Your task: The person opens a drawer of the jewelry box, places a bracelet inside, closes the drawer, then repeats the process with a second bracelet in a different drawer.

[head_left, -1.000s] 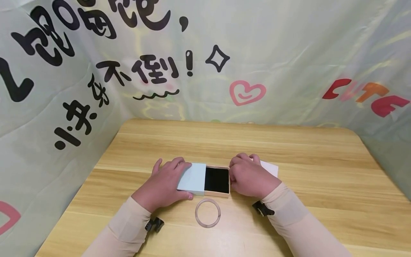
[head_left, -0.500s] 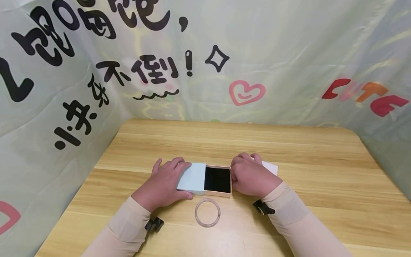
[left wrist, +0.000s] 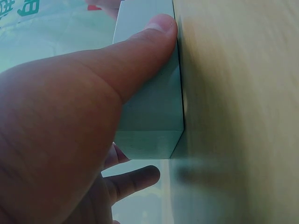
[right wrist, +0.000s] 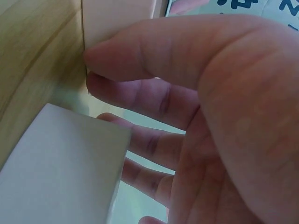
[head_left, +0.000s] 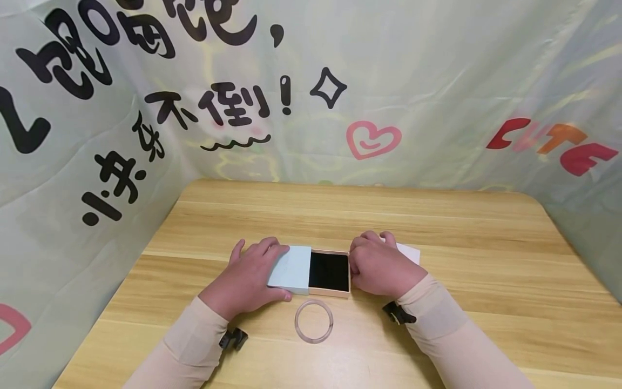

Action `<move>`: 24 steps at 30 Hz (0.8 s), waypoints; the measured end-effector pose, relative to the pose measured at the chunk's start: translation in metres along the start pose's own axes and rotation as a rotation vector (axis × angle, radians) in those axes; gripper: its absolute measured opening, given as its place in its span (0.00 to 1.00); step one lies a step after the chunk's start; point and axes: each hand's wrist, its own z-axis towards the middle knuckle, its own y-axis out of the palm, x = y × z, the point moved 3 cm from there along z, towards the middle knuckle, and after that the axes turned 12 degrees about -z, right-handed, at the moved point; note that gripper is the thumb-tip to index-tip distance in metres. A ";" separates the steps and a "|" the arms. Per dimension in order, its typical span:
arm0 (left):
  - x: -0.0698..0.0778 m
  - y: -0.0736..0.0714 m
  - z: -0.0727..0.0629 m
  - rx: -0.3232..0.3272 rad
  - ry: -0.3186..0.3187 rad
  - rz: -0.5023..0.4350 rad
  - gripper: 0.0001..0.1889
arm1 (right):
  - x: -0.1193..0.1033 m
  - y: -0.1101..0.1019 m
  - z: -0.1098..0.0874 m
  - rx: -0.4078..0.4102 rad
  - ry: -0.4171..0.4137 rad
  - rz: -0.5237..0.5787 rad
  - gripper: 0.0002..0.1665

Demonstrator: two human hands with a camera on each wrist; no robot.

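My left hand (head_left: 250, 278) grips the pale blue sleeve (head_left: 293, 272) of a small slide-out box, thumb along its near side. In the left wrist view, that thumb lies flat on the sleeve's side (left wrist: 152, 107). Out of the sleeve's right end sticks a peach-pink drawer (head_left: 329, 293) with a black lining (head_left: 329, 272). My right hand (head_left: 384, 267) is at the drawer's outer end; its thumb and index fingertip pinch there in the right wrist view, the held edge hidden by them. A translucent bangle (head_left: 313, 341) lies flat just in front of the box.
A white, card-like or box-like piece (head_left: 410, 254) lies partly behind the right hand, with its corner (right wrist: 60, 158) close to the other fingers. The wooden table (head_left: 486, 297) is bordered by a printed cloth backdrop (head_left: 437, 108) at the back and sides.
The drawer has slid slightly further right out of the sleeve along with my right hand, mostly in the first half second. The left hand and bangle have stayed in place.
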 end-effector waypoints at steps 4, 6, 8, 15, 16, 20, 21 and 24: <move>0.000 0.000 0.001 -0.003 -0.002 0.003 0.51 | 0.001 -0.001 -0.001 -0.007 0.009 0.000 0.23; 0.001 0.000 0.001 -0.004 -0.004 0.003 0.51 | 0.001 -0.002 0.000 -0.009 0.013 0.000 0.23; 0.001 0.000 0.001 -0.005 -0.006 0.001 0.51 | 0.001 -0.002 0.000 -0.010 0.014 0.000 0.22; -0.001 0.001 0.001 -0.017 -0.018 0.001 0.52 | 0.002 -0.005 -0.001 -0.007 0.020 0.001 0.21; -0.002 0.001 0.001 -0.017 -0.019 0.001 0.52 | 0.001 -0.006 -0.001 -0.003 0.019 0.002 0.20; -0.002 0.001 0.001 -0.014 -0.016 0.000 0.53 | 0.001 -0.008 -0.002 0.004 0.026 -0.004 0.19; -0.001 0.001 0.001 -0.012 -0.013 0.000 0.53 | 0.001 -0.009 -0.002 0.006 0.027 -0.007 0.19; -0.001 0.001 0.001 -0.009 -0.009 0.000 0.53 | 0.000 -0.010 -0.002 0.003 0.034 -0.015 0.18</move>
